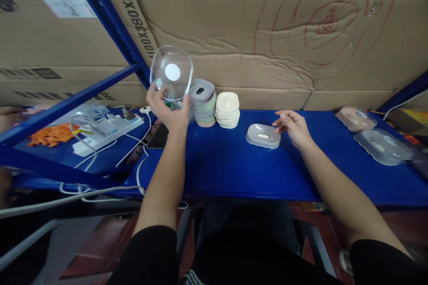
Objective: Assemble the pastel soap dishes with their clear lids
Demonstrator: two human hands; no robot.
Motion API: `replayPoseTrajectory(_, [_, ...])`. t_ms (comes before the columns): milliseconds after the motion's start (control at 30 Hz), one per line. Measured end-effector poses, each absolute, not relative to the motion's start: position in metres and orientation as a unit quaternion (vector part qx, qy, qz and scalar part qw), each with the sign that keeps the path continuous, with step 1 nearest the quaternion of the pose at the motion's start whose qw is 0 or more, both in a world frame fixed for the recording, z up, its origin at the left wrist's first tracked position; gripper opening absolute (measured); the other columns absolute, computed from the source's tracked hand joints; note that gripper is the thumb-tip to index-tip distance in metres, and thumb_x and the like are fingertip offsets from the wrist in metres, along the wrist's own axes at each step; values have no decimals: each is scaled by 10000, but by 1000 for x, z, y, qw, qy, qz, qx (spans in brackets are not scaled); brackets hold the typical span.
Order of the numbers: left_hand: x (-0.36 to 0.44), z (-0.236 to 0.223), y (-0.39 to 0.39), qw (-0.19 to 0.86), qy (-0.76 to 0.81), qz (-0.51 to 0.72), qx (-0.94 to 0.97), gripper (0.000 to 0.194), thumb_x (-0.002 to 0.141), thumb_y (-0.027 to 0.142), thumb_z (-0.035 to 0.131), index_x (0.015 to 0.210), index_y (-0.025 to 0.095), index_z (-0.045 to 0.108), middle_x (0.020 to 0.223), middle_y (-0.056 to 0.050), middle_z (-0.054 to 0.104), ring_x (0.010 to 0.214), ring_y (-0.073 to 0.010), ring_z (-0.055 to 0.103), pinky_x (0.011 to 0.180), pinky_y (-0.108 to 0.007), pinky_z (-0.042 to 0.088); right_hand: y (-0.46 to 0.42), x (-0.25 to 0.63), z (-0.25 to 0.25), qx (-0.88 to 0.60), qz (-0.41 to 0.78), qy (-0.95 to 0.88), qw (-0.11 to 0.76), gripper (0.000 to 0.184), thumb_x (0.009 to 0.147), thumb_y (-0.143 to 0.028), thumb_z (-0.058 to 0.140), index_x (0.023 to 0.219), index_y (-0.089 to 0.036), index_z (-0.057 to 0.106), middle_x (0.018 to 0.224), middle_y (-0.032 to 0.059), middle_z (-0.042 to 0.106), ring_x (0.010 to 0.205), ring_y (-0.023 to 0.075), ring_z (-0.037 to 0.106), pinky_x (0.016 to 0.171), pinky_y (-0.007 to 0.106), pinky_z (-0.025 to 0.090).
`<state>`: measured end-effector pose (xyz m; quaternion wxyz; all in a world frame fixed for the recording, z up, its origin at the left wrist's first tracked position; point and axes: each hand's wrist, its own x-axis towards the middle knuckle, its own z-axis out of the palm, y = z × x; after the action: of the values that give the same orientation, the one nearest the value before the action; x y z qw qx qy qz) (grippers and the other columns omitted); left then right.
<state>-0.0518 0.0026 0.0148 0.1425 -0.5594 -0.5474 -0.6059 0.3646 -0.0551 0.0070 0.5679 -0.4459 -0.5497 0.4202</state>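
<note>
Black sleeves (147, 254) lie nearest the camera; from the left, orange pieces (53, 134) and a white power strip (109, 133) sit beyond a blue frame bar (73, 102), and the left hand (172, 113) has its grip closed on the lower edge of a raised, tilted clear cover (172, 72) (a white round patch shows on it). Next on the blue bench (227, 169) stand a mixed-colour stack (204, 107) and a cream stack (228, 109), then a single grey tray (263, 136), the right hand (294, 127) at its right end, fingers bent, contact impossible to tell, and two covered trays (381, 146) farther right.
</note>
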Motion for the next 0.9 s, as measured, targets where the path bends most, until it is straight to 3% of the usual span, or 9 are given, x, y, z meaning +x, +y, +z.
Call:
replayPoseTrajectory(133, [-67,15,6,172,-615,-620,-456,673,797,329,835,1381,195,529,1567,-219,489,1542,-384,407,1277,-637,314,-55,363,6,-449,417,-562,555,566,748,-706,839,1017,-219,734,734,26,768,516,147,681,487,268,522])
replayPoseTrajectory(267, [-67,11,10,155,-636,-600,-461,736,777,285,844,1432,168,529,1580,-222,502,1537,-371,420,1293,-598,302,-55,364,6,-452,412,-565,553,556,748,-692,840,1017,-217,733,736,28,770,515,150,678,493,279,532])
replayPoseTrajectory(467, [-63,6,14,97,-652,-551,-511,1010,738,278,831,1629,176,368,1636,-213,489,1501,-403,473,1272,-625,318,-53,366,2,-463,394,-580,542,553,756,-693,833,1018,-217,734,745,35,774,525,158,678,516,299,546])
replayPoseTrajectory(600, [-61,3,17,62,-667,-533,-517,1006,752,250,751,1663,165,330,1553,-207,583,1425,-413,551,1249,-638,334,-52,367,-5,-470,354,-616,525,540,805,-698,784,1046,-218,733,768,44,778,593,190,708,591,347,584])
replayPoseTrajectory(733, [-58,3,17,61,-665,-554,-498,840,798,212,646,1603,155,414,1542,-188,586,1407,-364,563,1255,-573,340,-53,371,-7,-494,206,-704,466,477,904,-632,706,1132,-216,752,885,79,805,827,267,769,838,470,622])
replayPoseTrajectory(833, [-54,6,14,94,-647,-590,-473,720,838,205,591,1544,159,458,1495,-168,605,1364,-321,573,1237,-530,365,-54,375,-7,-488,112,-788,358,547,935,-620,683,1302,-216,726,1213,138,795,1157,353,735,1044,571,560])
replayPoseTrajectory(900, [-49,7,10,127,-624,-612,-470,653,868,224,573,1510,153,475,1458,-168,607,1357,-307,564,1212,-516,393,-52,379,-12,-476,85,-831,275,707,891,-677,722,1423,-214,673,1444,175,695,1371,428,617,1157,646,469])
